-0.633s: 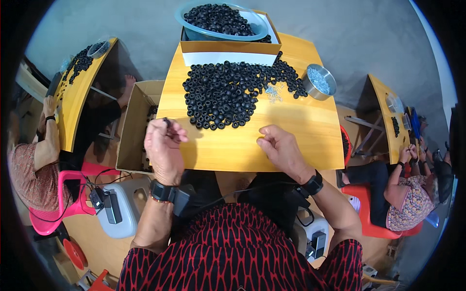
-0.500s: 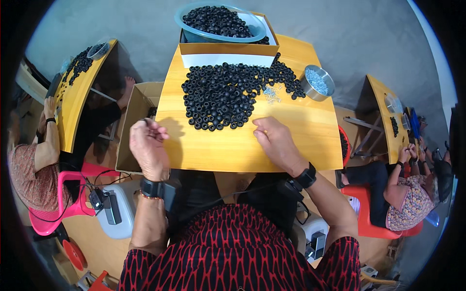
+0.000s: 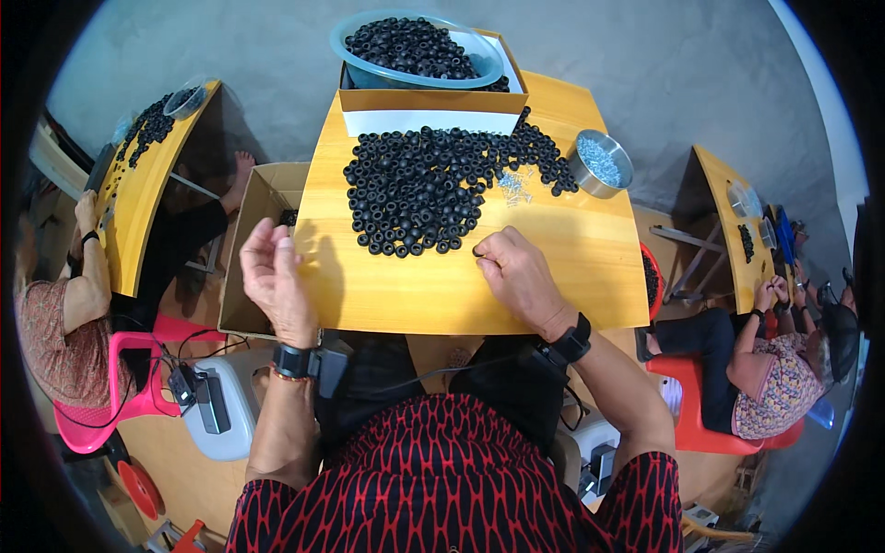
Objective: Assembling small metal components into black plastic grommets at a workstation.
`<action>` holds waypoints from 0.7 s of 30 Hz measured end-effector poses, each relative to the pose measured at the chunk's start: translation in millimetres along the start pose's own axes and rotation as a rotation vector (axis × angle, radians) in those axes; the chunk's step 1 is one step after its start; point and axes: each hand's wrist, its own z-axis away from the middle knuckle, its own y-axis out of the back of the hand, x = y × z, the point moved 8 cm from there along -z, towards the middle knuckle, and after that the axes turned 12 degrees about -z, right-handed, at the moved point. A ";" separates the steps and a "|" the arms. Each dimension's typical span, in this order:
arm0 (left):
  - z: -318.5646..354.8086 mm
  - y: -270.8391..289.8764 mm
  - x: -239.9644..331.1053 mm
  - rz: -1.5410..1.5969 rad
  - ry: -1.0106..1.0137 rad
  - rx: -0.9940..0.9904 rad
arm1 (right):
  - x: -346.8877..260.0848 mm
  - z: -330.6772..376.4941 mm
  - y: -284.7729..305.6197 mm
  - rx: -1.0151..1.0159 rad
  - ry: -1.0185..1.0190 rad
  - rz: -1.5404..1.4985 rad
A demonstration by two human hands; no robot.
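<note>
The table [image 3: 553, 276] at frame centre is wood with a smooth, lightly glossy yellow finish. The black rings [image 3: 415, 189] piled on it look like matt rubber (or a similar plastic; cannot tell which). Upper right of the pile, the small round bowl [image 3: 599, 164] is bright, reflective metal. At the top edge, the basin [image 3: 417, 55] is translucent bluish plastic, set in a brown cardboard box [image 3: 433, 100], matt. A second open cardboard box [image 3: 253, 249] at the table's left edge is matt brown.
</note>
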 end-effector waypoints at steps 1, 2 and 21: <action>10.1 -12.1 12.1 0.000 -0.061 -0.060 | -6.6 2.6 3.9 0.021 0.005 0.012; 21.9 -25.6 16.4 -0.010 -0.022 -0.129 | -10.1 4.2 6.7 0.042 0.010 0.024; 130.0 -133.4 34.1 -0.179 -0.153 -0.881 | 15.3 33.8 -22.4 -0.053 -0.542 -0.987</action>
